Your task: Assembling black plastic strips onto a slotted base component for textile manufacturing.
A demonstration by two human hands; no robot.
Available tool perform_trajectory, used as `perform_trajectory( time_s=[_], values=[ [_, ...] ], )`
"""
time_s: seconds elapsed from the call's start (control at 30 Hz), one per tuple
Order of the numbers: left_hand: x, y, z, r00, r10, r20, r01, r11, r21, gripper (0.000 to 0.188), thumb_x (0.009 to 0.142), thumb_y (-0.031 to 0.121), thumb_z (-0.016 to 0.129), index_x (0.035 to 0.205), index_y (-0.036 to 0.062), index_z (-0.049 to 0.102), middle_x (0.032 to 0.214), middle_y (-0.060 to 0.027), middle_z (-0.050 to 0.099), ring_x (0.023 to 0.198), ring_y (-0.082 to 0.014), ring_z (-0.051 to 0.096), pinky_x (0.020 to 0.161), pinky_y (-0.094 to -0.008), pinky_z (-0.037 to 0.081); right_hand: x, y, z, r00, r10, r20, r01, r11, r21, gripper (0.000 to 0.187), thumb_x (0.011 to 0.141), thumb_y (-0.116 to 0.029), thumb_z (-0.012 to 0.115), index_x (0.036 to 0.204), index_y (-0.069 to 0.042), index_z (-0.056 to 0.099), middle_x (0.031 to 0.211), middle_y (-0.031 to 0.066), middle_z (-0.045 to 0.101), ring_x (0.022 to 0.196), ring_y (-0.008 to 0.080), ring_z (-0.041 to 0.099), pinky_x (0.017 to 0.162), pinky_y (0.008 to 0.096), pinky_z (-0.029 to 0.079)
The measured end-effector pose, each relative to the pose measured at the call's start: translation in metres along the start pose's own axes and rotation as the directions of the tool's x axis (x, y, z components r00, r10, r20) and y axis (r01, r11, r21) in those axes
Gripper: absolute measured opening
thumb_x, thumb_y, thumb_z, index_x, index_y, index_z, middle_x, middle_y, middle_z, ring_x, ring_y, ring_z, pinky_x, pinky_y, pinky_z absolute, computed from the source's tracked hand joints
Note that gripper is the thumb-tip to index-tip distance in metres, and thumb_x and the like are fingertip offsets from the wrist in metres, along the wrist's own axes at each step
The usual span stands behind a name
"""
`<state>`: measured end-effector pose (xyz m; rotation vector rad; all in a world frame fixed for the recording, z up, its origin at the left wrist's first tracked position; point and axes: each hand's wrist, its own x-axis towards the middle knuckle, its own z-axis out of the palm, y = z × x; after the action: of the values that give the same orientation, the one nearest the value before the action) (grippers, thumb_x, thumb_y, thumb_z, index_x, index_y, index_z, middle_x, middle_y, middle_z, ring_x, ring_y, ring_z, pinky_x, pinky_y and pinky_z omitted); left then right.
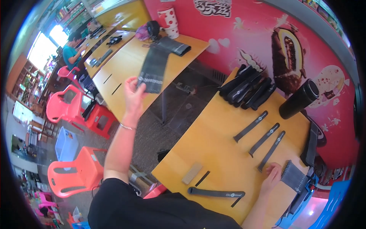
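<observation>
A person's left hand (133,94) grips the near corner of a dark, glossy sheet (155,68), its fingers (131,81) and thumb closed in a pinch on the edge. The left arm (119,156) stretches out ahead, nearly straight, with a bracelet (127,126) at the wrist. From the pinching fingers the sheet runs away and slightly to the right, above the far worktop (126,70); beyond them it meets a dark folded piece (174,45), and whether the two are joined cannot be told. Farther past the fingers stands a red-and-white cup (168,23). The right hand (271,176) is low over the near worktop (213,156), its forearm coming in from the lower edge, its fingers loosely curled and apart, with nothing visible in them. Just right of those fingers is a grey pad (293,176). Just ahead of them lies the near end of a grey strap (271,151), with two similar straps (257,133) farther off to the left; contact is hard to tell. Beyond the straps are a pile of black pouches (246,87) and a tilted-looking black bottle (299,99). Left of the right fingers lie another strap (217,193), a brown block (192,173) and short black strips (203,178).
</observation>
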<state>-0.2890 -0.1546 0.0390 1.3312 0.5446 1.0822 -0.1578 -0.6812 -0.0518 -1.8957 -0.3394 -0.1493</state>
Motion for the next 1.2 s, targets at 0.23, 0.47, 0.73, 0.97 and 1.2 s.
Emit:
perform_trajectory(
  time_s=[0.23, 0.47, 0.73, 0.97, 1.2],
  values=[
    [-0.135, 0.035, 0.022, 0.961, -0.205, 0.184, 0.27, 0.842, -0.468, 0.047, 0.083, -0.011, 0.05, 0.127, -0.0029, 0.037, 0.117, -0.0131, 0.055, 0.103, -0.0213, 0.059, 0.089, -0.0363, 0.05, 0.002, -0.004, 0.002, 0.999, 0.049, -0.012, -0.049, 0.998, 0.044, 0.026, 0.098, -0.02, 0.036, 0.09, -0.005, 0.056, 0.075, -0.0002, 0.05, 0.067, 0.0071, 0.044, 0.059, 0.0206, 0.035],
    [-0.176, 0.049, 0.032, 0.963, -0.175, 0.206, 0.26, 0.808, -0.528, 0.043, 0.084, -0.012, 0.048, 0.122, 0.0052, 0.044, 0.114, -0.0084, 0.057, 0.105, -0.019, 0.057, 0.092, -0.0349, 0.048, 0.0, 0.014, -0.004, 0.999, 0.028, -0.025, -0.027, 0.999, 0.042, 0.027, 0.099, -0.021, 0.037, 0.089, -0.005, 0.057, 0.075, -0.001, 0.051, 0.067, 0.0064, 0.046, 0.06, 0.0199, 0.037],
    [-0.19, 0.065, 0.041, 0.965, -0.183, 0.186, 0.257, 0.784, -0.566, 0.049, 0.083, -0.014, 0.047, 0.126, 0.01, 0.04, 0.117, -0.0069, 0.054, 0.109, -0.0183, 0.055, 0.096, -0.0362, 0.046, 0.002, 0.007, 0.001, 1.0, 0.009, -0.018, -0.008, 0.998, 0.055, 0.027, 0.099, -0.021, 0.038, 0.086, -0.005, 0.057, 0.072, -0.0015, 0.05, 0.065, 0.0059, 0.046, 0.058, 0.0193, 0.036],
    [-0.192, 0.06, 0.045, 0.966, -0.161, 0.201, 0.248, 0.787, -0.564, 0.054, 0.084, -0.013, 0.046, 0.131, 0.0125, 0.04, 0.12, -0.0061, 0.054, 0.111, -0.0186, 0.053, 0.096, -0.0357, 0.045, 0.002, 0.009, 0.0, 0.999, 0.015, -0.03, -0.013, 0.999, 0.049, 0.028, 0.099, -0.021, 0.038, 0.085, -0.005, 0.057, 0.072, -0.0011, 0.05, 0.064, 0.0058, 0.045, 0.057, 0.0193, 0.036],
    [-0.191, 0.055, 0.046, 0.964, -0.169, 0.205, 0.257, 0.789, -0.558, 0.054, 0.084, -0.014, 0.047, 0.13, 0.0118, 0.037, 0.12, -0.0056, 0.052, 0.11, -0.0168, 0.053, 0.097, -0.0353, 0.044, 0.003, 0.006, 0.002, 0.999, 0.018, -0.027, -0.017, 0.999, 0.045, 0.028, 0.099, -0.02, 0.039, 0.085, -0.004, 0.057, 0.07, -0.001, 0.05, 0.063, 0.006, 0.045, 0.057, 0.0195, 0.036]
  ],
)
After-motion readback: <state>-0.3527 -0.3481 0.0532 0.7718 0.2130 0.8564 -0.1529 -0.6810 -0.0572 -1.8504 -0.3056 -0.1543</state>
